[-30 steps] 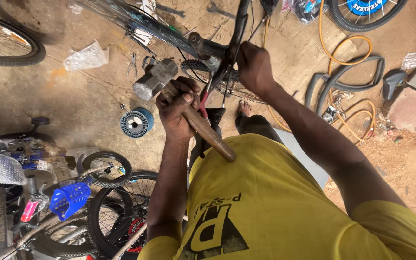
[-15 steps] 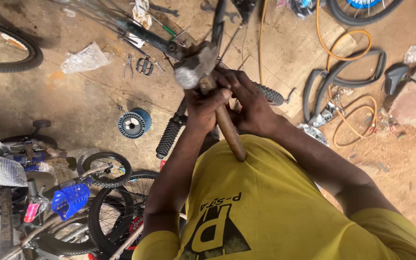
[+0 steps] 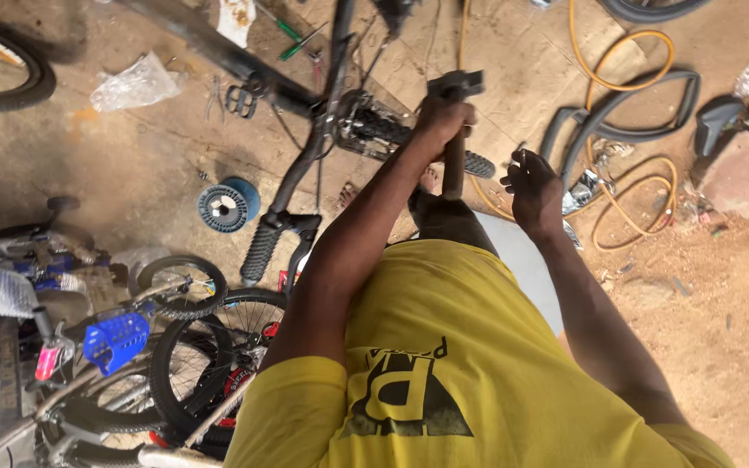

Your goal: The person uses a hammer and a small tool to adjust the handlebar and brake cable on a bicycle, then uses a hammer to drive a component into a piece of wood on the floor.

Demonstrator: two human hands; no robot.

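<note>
Two hands are at work over the dirt floor [image 3: 114, 165]. One left hand [image 3: 444, 117] is wrapped tight around the upper part of a hammer's wooden handle, just under the dark metal head — the hammer [image 3: 454, 130] stands nearly upright, head pointing away from the person, above the bicycle frame. One right hand [image 3: 532, 184] hovers just beside it, apart from the handle, fingertips drawn together on something small and thin; what it is I cannot tell.

Just beyond the hammer runs one black handlebar [image 3: 305, 165] with two rubber grips showing — one grip [image 3: 262, 251] low on the near side, one grip [image 3: 478, 163] just under the hammer handle. One yellow shirt [image 3: 461, 373] fills the foreground.

Further out on the floor: one small blue-and-silver disc [image 3: 227, 206], one pair of pliers [image 3: 240, 97], one green-handled screwdriver [image 3: 281, 28], one crumpled clear plastic bag [image 3: 136, 82]. On the far side lie one yellow hose [image 3: 621, 85] in loops, one grey tyre [image 3: 626, 130] bent flat, and one dark bicycle saddle [image 3: 719, 121]. By the person's left side stands a cluster of small bicycles — three wheels are countable — with one blue plastic basket [image 3: 119, 336].
</note>
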